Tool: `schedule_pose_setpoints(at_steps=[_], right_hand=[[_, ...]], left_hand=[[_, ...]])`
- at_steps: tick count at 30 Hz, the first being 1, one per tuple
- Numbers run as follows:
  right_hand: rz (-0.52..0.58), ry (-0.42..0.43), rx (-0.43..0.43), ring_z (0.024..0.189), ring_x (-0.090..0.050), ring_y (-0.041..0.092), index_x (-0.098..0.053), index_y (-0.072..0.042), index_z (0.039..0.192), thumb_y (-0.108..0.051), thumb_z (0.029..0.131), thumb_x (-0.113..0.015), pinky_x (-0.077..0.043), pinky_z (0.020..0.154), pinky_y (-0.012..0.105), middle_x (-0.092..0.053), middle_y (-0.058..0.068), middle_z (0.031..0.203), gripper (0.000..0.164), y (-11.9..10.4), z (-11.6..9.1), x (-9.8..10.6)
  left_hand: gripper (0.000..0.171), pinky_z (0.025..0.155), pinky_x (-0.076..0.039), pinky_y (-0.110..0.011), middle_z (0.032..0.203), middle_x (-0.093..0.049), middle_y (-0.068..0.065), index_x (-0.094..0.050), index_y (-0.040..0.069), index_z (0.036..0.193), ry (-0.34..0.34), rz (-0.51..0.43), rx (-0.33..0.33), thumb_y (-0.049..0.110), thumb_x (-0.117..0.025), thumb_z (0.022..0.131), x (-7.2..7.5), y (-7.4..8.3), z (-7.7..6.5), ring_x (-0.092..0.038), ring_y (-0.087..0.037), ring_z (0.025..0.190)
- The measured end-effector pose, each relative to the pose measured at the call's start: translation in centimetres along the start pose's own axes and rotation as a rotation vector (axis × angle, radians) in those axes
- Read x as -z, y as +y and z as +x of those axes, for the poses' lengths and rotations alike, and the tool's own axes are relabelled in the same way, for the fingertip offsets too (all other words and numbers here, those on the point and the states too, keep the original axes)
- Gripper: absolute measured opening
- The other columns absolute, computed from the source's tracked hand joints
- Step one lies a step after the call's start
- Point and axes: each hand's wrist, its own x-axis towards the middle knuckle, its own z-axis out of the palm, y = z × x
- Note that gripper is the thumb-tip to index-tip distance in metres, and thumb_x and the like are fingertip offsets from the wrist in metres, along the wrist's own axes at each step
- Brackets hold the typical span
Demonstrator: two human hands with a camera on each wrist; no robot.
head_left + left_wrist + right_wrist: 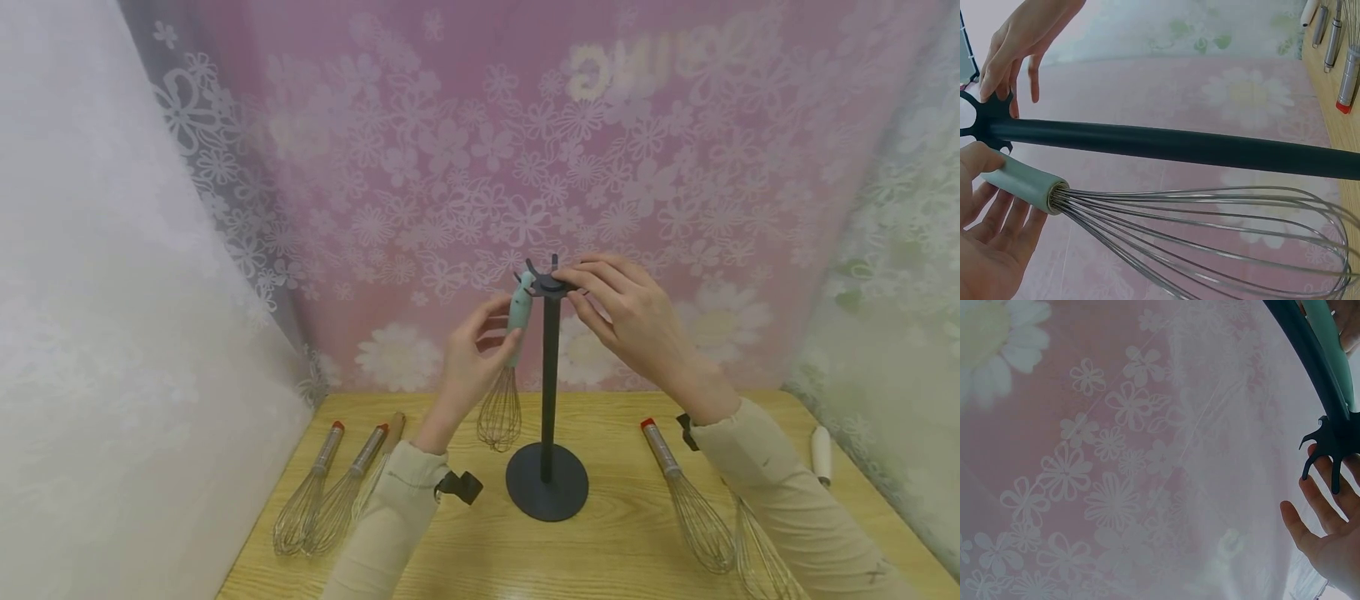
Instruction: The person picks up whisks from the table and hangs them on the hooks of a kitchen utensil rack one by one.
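Observation:
A mint-handled whisk point(519, 312) hangs upright, wires down, its handle top right at the hooks of a dark stand point(550, 375). My left hand point(474, 346) grips its handle; in the left wrist view the thumb lies on the mint handle point(1025, 181), fingers behind it. My right hand point(626, 308) touches the stand's top from the right, fingers extended over the hub. From below, in the right wrist view, its fingers spread behind the prongs point(1335, 469), thumb point(1297, 525) apart from them.
Wire whisks with red-tipped handles point(326, 450) lie at the left of the wooden table point(480, 550), beside a wooden-handled one point(393, 429). At the right lie another red-tipped whisk point(678, 492), more wires under the right sleeve, and a white handle point(821, 454). Flowered cloth point(450, 167) hangs behind.

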Motion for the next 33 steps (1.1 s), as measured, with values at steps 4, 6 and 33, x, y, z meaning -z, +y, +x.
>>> schedule_pose_setpoints(at_steps=[4,6,33], right_hand=[[-0.001,0.002,-0.007,0.119,-0.06,0.036,-0.068,-0.004,0.129,-0.033,0.109,-0.048,-0.05,0.099,0.053,-0.068,0.018,0.122,0.041,-0.01,-0.03,0.01],[-0.001,0.004,-0.009,0.118,-0.06,0.036,-0.068,-0.004,0.129,-0.038,0.11,-0.043,-0.05,0.099,0.053,-0.069,0.018,0.122,0.046,-0.02,-0.04,0.01],[0.004,0.002,-0.014,0.12,-0.059,0.036,-0.068,-0.005,0.129,-0.018,0.1,-0.065,-0.049,0.101,0.053,-0.069,0.017,0.122,0.031,-0.17,0.05,0.14]], left_hand=[[0.044,0.088,-0.06,-0.045,0.128,-0.065,-0.018,-0.058,0.003,0.139,0.002,-0.009,-0.013,0.006,-0.07,0.096,-0.18,-0.61,-0.09,-0.068,-0.034,0.11],[0.043,0.088,-0.06,-0.043,0.128,-0.065,-0.017,-0.059,0.004,0.138,0.006,-0.011,-0.02,0.007,-0.069,0.096,-0.26,-0.71,-0.12,-0.068,-0.034,0.11],[0.046,0.093,-0.058,-0.038,0.129,-0.064,-0.017,-0.054,0.005,0.142,0.02,-0.028,0.004,0.008,-0.068,0.098,-0.91,-0.4,-0.34,-0.066,-0.03,0.114]])
